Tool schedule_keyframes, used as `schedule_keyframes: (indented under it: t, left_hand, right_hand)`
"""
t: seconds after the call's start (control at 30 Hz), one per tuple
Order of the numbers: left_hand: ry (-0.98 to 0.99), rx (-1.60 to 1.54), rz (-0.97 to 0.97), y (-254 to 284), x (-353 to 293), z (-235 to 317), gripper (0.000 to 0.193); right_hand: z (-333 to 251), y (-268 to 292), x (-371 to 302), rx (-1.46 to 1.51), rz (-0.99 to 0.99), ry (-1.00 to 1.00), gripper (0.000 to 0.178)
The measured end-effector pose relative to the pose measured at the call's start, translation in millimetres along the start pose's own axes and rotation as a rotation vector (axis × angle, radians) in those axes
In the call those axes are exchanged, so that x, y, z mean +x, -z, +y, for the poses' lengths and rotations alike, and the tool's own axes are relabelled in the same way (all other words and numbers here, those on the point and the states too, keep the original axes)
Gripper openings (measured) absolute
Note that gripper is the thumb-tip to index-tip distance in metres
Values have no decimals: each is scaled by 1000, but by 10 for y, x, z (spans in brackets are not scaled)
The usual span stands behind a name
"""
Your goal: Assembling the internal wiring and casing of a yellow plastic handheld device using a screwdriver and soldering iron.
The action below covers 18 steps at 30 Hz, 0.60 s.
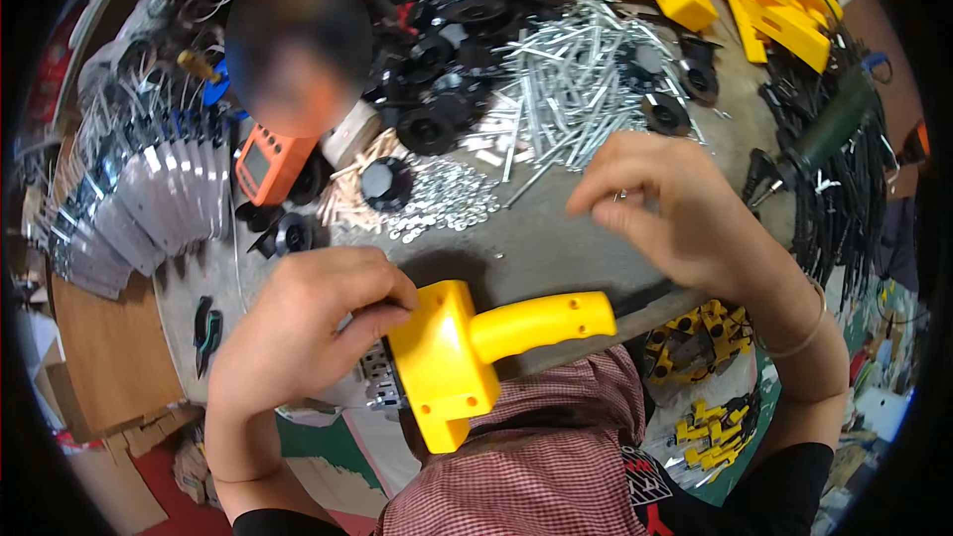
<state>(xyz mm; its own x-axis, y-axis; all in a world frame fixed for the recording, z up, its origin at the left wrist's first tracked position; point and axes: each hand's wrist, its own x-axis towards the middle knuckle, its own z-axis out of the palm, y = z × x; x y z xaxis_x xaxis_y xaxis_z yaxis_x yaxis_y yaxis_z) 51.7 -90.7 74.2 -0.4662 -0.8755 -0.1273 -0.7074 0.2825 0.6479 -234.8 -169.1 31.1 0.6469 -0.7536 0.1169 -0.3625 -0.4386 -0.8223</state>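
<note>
My left hand [316, 323] is closed on a yellow plastic tool housing [447, 357], thumb and fingers at its upper left side. The handle of the housing points right, above the near edge of the bench. A metal part with holes [377, 372] shows at its left side, partly hidden by my hand. My right hand [665, 208] is raised over the bench, right of the housing, with thumb and fingers pinched on a small shiny metal piece [622, 196]. Its exact kind is too small to tell. Small metal nuts or washers [447, 199] lie piled beyond the housing.
Long metal bolts [576, 89] are heaped at the far middle, beside black round parts [427, 124]. More yellow housings [784, 0] lie far right, near a green power screwdriver [829, 129] and black cables [844, 208]. An orange meter [268, 164] and cutters [206, 333] sit left.
</note>
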Motion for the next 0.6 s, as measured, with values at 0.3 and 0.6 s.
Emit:
schedule_keyframes:
  t: [0.3,0.6]
  left_hand:
    - [34,-69,113,-158,-237,-183,13]
    - [60,-263,199,-155,-356,-345,29]
  right_hand:
    - [-489,-617,326,-63,-186,321,12]
    - [-790,-617,457,-371,-432,300,11]
